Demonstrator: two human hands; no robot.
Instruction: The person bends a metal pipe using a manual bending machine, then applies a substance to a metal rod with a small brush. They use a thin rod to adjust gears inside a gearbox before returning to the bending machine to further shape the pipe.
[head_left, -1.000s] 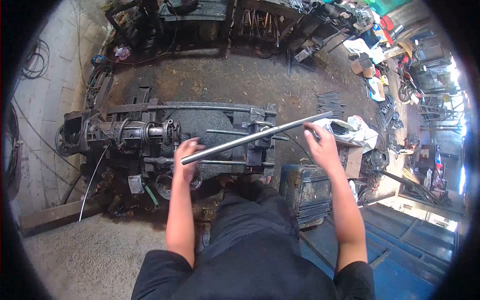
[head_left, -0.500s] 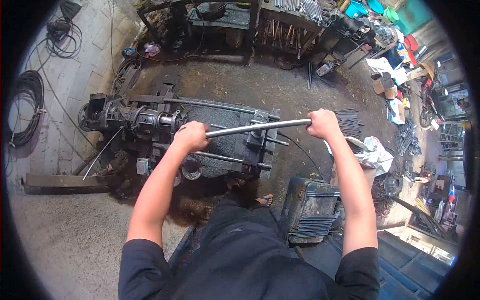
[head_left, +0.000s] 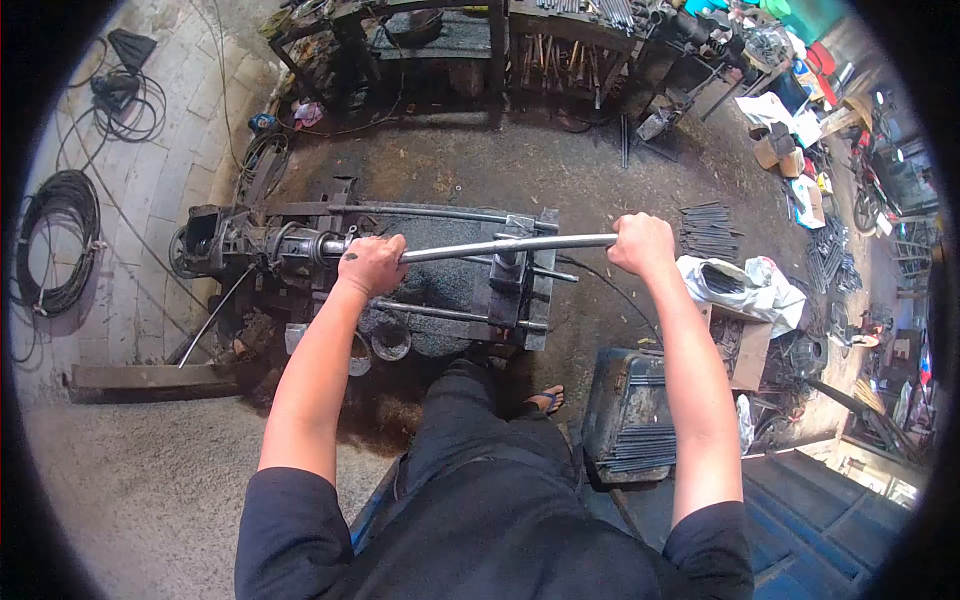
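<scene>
A long metal rod (head_left: 480, 249) spans the space between my two hands, held nearly level. My left hand (head_left: 371, 265) is wrapped round its left end, and my right hand (head_left: 642, 244) grips the right end. The rod passes above a low machine (head_left: 310, 243) with two long guide bars and a sliding metal block (head_left: 508, 275). Whether the rod touches the block cannot be made out from above. Behind my left hand, the machine's spindle end is partly hidden.
A worn container (head_left: 628, 410) with dark rods stands by my right leg. More rods (head_left: 709, 232) lie on the floor near a white bag (head_left: 745, 290). Cable coils (head_left: 62, 240) and a metal beam (head_left: 160, 376) are at left; a workbench (head_left: 440, 50) stands ahead.
Both hands still hold the rod, shifted slightly left in view. The view has moved a little, and my foot at right shows more fully.
</scene>
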